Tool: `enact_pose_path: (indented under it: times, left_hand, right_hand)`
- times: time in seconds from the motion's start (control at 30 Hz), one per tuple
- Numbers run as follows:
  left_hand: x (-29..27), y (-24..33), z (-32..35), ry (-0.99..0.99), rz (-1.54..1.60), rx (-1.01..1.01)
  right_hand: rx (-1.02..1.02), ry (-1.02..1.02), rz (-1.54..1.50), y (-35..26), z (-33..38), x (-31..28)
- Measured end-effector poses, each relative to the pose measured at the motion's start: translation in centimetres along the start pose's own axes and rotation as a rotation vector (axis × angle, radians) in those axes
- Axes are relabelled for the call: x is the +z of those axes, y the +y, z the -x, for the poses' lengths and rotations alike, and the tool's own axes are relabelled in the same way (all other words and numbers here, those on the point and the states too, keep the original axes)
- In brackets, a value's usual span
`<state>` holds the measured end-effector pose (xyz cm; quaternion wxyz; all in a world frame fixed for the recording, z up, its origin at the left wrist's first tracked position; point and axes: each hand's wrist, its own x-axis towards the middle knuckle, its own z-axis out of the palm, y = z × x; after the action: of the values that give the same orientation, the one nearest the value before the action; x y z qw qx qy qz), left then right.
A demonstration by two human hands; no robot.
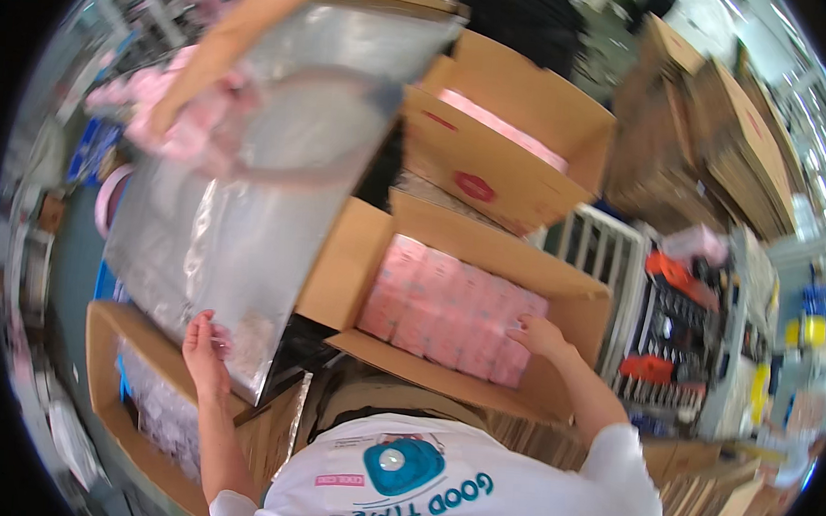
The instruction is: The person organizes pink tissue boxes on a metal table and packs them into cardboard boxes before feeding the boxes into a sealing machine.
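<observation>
My left hand [204, 352] is over the near end of the silver-grey work surface [275, 209], its fingers closed on a small pinkish clear packet [221, 342] that is partly blurred. To the right, my right hand [541, 337] reaches into an open cardboard box [489, 229]. Its fingers are slightly apart and rest on the right end of the pink packs [448, 307], which stand packed side by side in rows. Beside my left hand, a small pile of clear packets [252, 340] lies on the surface.
Another person's arm [218, 56] reaches over pink packets [191, 120] at the far left. A second open box [493, 159] with pink contents stands behind mine. At lower left is a carton of clear bags [158, 403]. Flattened cartons [718, 134] and a tool rack [667, 318] are to the right.
</observation>
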<state>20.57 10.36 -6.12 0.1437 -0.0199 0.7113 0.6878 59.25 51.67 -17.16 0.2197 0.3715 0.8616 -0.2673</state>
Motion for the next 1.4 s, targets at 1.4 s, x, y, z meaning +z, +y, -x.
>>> enact_pose_path:
  times: [1.4]
  left_hand:
    - [-15.9, 0.8, -11.3, 0.643, -0.698, -0.235]
  right_hand:
    - [-0.955, 0.594, 0.370, -40.3, -12.4, 0.7]
